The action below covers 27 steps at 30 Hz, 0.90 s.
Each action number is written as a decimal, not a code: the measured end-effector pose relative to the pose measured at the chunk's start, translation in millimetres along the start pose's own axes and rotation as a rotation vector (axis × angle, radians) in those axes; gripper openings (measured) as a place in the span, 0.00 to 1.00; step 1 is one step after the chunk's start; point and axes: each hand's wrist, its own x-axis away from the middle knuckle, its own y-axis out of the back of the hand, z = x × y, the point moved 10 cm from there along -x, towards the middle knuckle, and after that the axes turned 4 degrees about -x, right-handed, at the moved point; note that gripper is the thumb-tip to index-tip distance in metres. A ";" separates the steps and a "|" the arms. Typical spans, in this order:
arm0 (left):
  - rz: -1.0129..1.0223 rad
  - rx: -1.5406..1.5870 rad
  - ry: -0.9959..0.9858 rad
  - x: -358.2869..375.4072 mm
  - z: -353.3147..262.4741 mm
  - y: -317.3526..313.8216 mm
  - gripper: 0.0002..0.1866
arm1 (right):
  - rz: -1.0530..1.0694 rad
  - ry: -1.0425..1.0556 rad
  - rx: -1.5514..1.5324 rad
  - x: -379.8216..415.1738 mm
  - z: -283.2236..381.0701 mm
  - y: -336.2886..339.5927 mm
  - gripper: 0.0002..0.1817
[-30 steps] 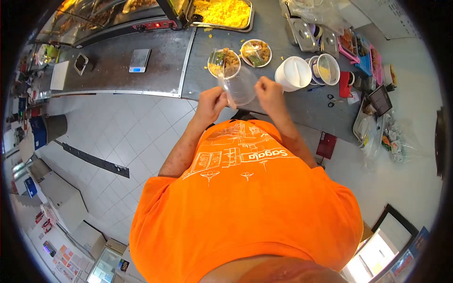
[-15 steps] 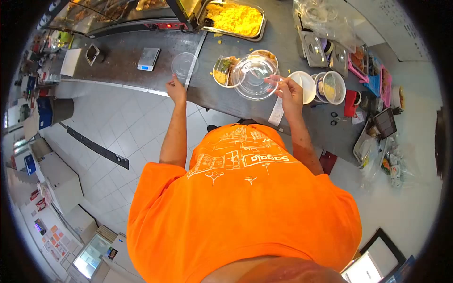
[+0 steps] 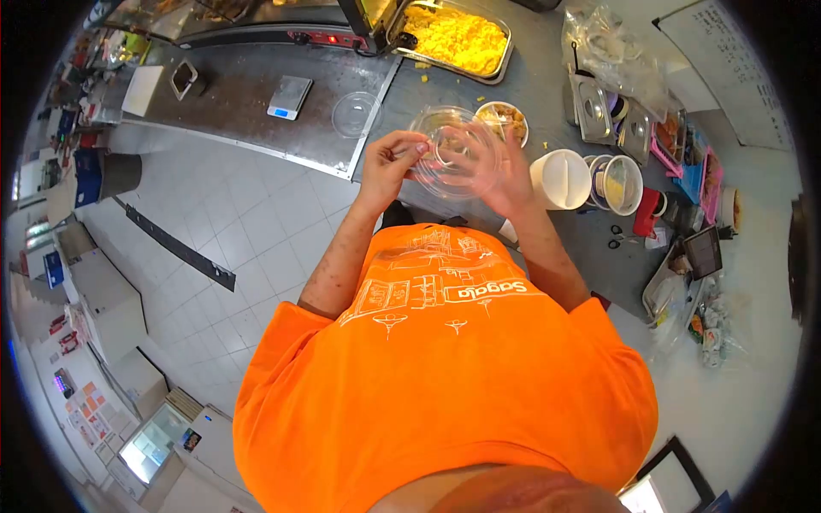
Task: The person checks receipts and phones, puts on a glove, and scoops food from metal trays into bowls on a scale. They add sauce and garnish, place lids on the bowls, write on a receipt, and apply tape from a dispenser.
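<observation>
A clear round plastic lid [image 3: 443,181] is between my hands above the counter. My left hand [image 3: 387,169] is closed, its thumb and fingertips pinching the lid's left rim. My right hand [image 3: 506,175] is at the lid's right side with its fingers spread across it, seen partly through the plastic. Behind the lid, a food bowl is mostly hidden. Just beyond, an uncovered white bowl of food [image 3: 505,120] stands on the counter. Another clear lid [image 3: 355,115] lies to the left of my hands.
A metal tray of yellow food [image 3: 457,38] stands at the back. A small scale [image 3: 290,97] is on the left. To the right are a divided white bowl [image 3: 561,179], stacked containers [image 3: 620,184], scissors [image 3: 617,238] and metal lidded pans [image 3: 592,107].
My left hand has left the flat lid on the counter and moved right to the other lid's rim. My right hand has moved left, its fingers now spread over that lid.
</observation>
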 end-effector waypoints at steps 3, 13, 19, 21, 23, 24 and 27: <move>0.001 0.029 0.001 -5.6 5.5 15.5 0.10 | -0.049 -0.152 0.002 -14.8 -31.5 -16.9 0.36; -0.170 -1.019 -0.380 -19.0 -21.8 65.9 0.24 | -0.162 0.177 1.103 -64.4 -2.6 4.7 0.33; 0.076 -0.061 0.600 -28.2 164.8 94.0 0.36 | -0.412 -0.087 2.285 -137.4 14.9 35.2 0.34; 0.131 0.126 0.750 -18.5 180.0 74.4 0.38 | -0.383 -0.322 2.310 -155.1 -1.7 68.9 0.34; 0.104 0.359 0.775 -19.6 179.7 58.0 0.39 | -0.356 -0.618 2.287 -148.0 -17.8 99.3 0.34; 0.106 0.366 0.775 -23.9 186.2 53.8 0.39 | -0.357 -0.624 2.291 -141.7 -21.3 97.4 0.34; -0.011 0.463 0.732 -34.8 196.1 53.4 0.39 | -0.284 -0.353 2.462 -121.3 -29.1 75.5 0.33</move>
